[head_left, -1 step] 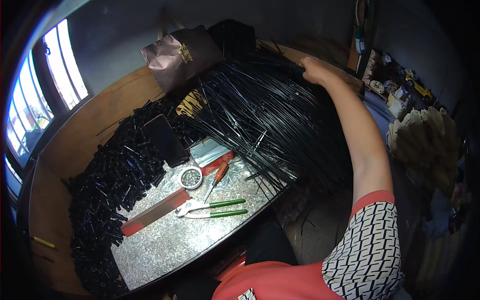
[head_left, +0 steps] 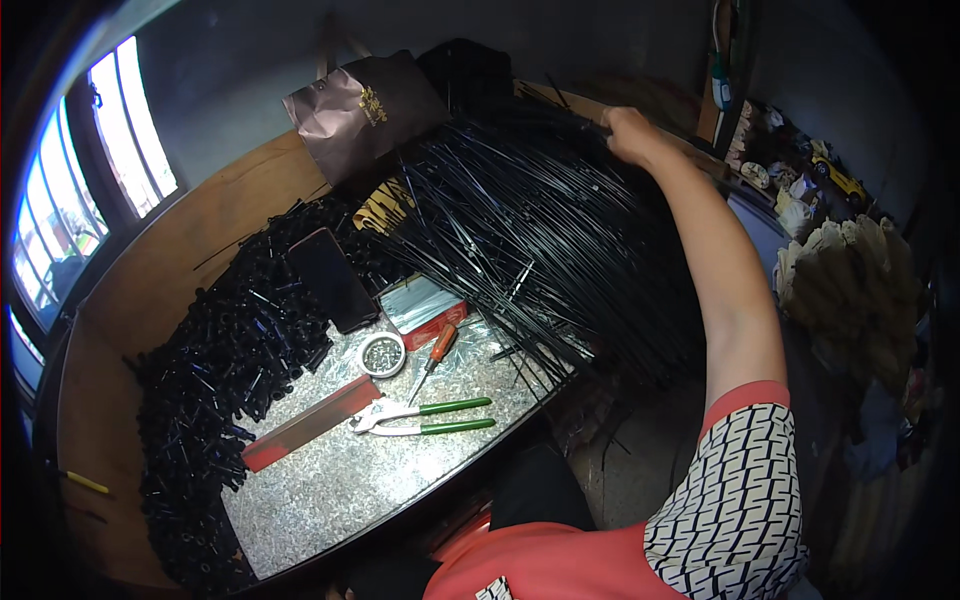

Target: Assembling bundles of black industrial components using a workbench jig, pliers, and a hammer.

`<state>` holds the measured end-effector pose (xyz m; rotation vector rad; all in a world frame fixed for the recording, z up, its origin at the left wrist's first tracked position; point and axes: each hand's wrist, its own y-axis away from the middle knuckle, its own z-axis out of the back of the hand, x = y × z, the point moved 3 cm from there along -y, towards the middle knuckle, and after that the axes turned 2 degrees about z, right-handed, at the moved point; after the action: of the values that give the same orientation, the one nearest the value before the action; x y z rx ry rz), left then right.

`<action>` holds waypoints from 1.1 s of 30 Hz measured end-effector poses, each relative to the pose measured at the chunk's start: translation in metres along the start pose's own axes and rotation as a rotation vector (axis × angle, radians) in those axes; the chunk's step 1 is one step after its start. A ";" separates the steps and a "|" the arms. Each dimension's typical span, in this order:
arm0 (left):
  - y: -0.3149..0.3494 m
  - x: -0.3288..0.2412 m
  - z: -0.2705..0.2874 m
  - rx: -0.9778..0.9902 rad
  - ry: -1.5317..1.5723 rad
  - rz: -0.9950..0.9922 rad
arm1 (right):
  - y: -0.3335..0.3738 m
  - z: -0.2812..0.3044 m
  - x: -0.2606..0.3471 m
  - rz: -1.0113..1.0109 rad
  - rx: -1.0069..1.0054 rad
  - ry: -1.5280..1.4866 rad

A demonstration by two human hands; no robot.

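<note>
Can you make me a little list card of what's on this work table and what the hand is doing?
Right hand: stretched out, gripping the far end of the thin black rods
Left hand: not in view
Table: speckled metal top
Left side: heap of short black tubes, dark phone lying on it
Middle: green-handled pliers, orange screwdriver, small round tin, red flat bar
Back: brown bag

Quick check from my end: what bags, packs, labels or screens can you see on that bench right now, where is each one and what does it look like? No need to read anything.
Paper bag: back of the bench, upright, brown with a gold emblem.
Phone: lying on the black parts pile, dark blank screen, reddish edge.
Flat pack: centre of the bench beside the phone, silvery top, red side.
</note>
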<state>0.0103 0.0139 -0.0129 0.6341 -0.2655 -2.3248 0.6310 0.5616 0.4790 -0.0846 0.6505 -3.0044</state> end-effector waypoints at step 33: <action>0.108 -0.281 0.211 -0.405 0.384 -0.817 | 0.103 0.071 0.227 0.370 0.231 -1.050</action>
<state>0.1429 0.1287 0.3098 1.0925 0.7587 -2.7945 0.4155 0.4215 0.5103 -1.2377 0.1579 -2.1856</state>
